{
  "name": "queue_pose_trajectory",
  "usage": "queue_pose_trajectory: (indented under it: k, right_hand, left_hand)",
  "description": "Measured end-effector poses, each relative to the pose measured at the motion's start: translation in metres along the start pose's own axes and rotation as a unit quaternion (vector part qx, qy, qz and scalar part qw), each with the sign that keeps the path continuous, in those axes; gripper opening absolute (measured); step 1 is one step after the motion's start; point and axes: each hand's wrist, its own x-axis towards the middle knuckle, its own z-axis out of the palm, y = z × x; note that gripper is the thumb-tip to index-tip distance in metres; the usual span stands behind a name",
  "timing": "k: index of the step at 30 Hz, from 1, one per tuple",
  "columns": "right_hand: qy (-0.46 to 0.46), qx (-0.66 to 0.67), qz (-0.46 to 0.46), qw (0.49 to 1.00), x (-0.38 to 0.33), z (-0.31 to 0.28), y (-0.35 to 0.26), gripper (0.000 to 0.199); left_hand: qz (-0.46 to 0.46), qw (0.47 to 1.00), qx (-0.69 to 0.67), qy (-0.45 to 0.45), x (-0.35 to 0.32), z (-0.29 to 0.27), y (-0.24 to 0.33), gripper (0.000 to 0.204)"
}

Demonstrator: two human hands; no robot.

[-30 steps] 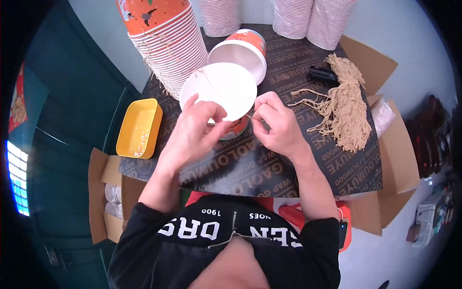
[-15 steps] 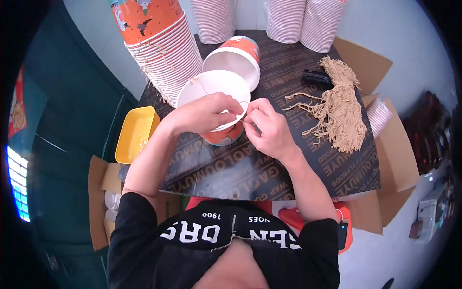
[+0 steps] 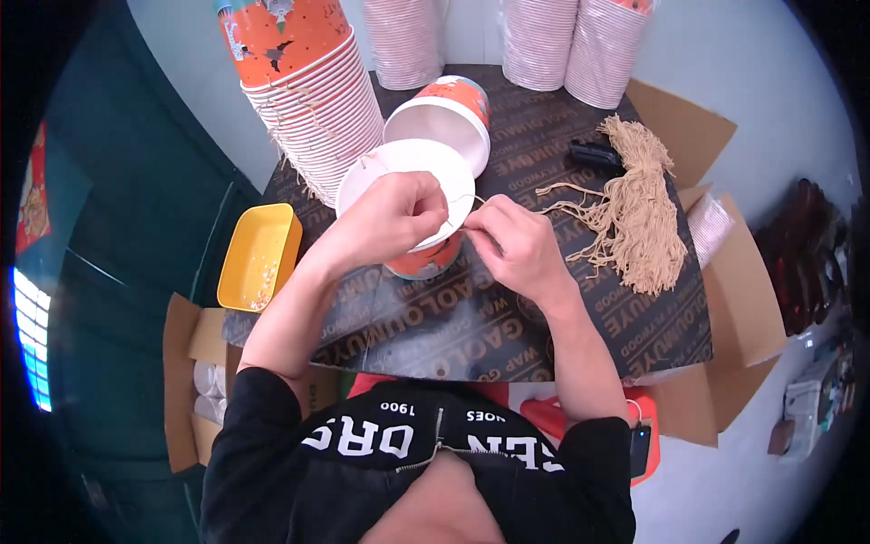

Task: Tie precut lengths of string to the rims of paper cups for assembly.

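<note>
An orange-printed paper bucket (image 3: 426,263) stands at the near middle of the table, its white mouth tilted up toward me. My left hand (image 3: 394,218) is closed over the bucket's rim, the fingertips pinched on a thin tan string (image 3: 466,197) at its right side. Just right of the rim, my right hand (image 3: 515,238) pinches the string between thumb and forefinger. A stretch of string spans the small gap between my hands. Another string hangs at the rim's upper left. My left hand hides part of the inside.
Behind lies another bucket (image 3: 439,131) on its side. A tall nested stack of buckets (image 3: 317,113) leans at the left. Tan strings (image 3: 639,218) lie bunched at the right beside a black object (image 3: 595,154). A yellow tub (image 3: 263,254) and cardboard boxes (image 3: 739,299) flank the table (image 3: 408,340).
My right hand has drawn slightly away to the right, and the gap between my hands has widened. My left fingers have closed more tightly at the rim.
</note>
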Motion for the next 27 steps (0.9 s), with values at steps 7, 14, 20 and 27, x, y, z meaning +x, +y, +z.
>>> queue_pose_trajectory:
  k: [7, 14, 20, 27]
  right_hand:
    - [-0.001, 0.028, -0.033, 0.999, 0.002, 0.008, -0.005, 0.013]
    - [-0.003, 0.032, -0.029, 0.999, 0.003, 0.014, -0.007, 0.012]
    - [0.048, 0.046, -0.004, 0.998, -0.001, 0.008, -0.009, 0.019]
    - [0.094, 0.020, -0.008, 0.995, -0.004, 0.011, -0.011, 0.016]
  left_hand:
    - [0.098, 0.962, -0.253, -0.004, 0.008, 0.011, -0.012, 0.016]
    - [0.009, 0.951, -0.301, -0.064, 0.011, 0.004, -0.008, 0.011]
    - [0.009, 0.959, -0.277, -0.058, 0.014, 0.009, -0.009, 0.012]
    - [0.033, 0.954, -0.289, -0.075, 0.011, 0.007, -0.015, 0.008]
